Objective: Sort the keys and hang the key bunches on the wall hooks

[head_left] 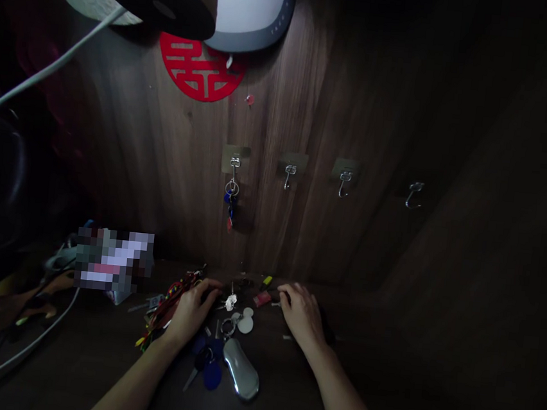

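1. Since rings appear to bunch them, the blue tags (212, 375) and nearby keys (190, 379) lie clustered at the near left, beside the silver fob (241, 371).
2. Farther, the left hand (193, 307) bends palm-down by the colourful cords (178, 299), thumb and forefinger parted, nothing visibly gripped.
3. The right hand (302, 314) arches opposite, fingers loosely curled near the red tag (262, 299); whether its fingertips pinch anything, I cannot tell.
4. Farthest, a hanging key set (230, 210) dangles by its ring from the leftmost hook (235, 164), presumably for easy reach.
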A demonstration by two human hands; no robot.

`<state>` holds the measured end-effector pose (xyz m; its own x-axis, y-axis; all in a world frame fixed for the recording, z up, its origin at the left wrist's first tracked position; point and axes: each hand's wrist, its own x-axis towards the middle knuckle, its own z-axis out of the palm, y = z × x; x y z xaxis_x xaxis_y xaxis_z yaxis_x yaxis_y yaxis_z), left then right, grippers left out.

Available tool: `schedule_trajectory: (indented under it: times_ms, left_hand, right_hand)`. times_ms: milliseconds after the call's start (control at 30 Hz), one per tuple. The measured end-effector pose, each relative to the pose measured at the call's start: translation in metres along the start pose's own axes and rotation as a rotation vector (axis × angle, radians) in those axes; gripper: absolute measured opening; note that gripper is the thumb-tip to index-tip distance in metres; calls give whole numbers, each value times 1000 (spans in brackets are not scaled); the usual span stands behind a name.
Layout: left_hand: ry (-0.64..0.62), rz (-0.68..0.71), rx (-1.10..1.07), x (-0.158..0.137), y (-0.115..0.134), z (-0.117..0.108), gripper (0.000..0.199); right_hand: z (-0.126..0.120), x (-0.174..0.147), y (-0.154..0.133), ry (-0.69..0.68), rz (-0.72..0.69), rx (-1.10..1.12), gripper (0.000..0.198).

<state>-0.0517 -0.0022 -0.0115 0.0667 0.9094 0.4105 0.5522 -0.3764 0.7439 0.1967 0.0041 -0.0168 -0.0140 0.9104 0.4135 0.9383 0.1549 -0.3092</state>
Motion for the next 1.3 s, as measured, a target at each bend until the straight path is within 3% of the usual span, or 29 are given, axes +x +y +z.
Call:
schedule_trajectory:
  times_ms: [267,433,567,733,900,1000,1100,1300]
  left_hand:
    - [-49,30,22,-1,-2,2,18]
    - [-87,32,4,-3,2,4,19]
    - [-94,52,-16,-4,10,2,19]
    - [-127,58,-45,-7,20,2,21]
    - [-174,105,-143,-11,28,5,37]
    - [-216,140,-168,-14,30,6,44]
    - [-211,124,-188,-13,31,6,28]
    - [-147,-38,-360,-11,31,6,26]
  right_hand:
    - [8,-3,-11,-101,-53,17,11]
    - [9,-3,-16,-84,-74,101,12]
    - [8,-1,-24,-82,-25,504,13]
    - [2,-1,-41,-195,181,1113,27]
    - [-7,-7,-60,-273,279,1408,33]
    - [-9,-9,-67,-311,295,1451,32]
    - [-8,-9,-69,-303,283,1435,32]
    - [-3,-7,-65,-271,239,1284,36]
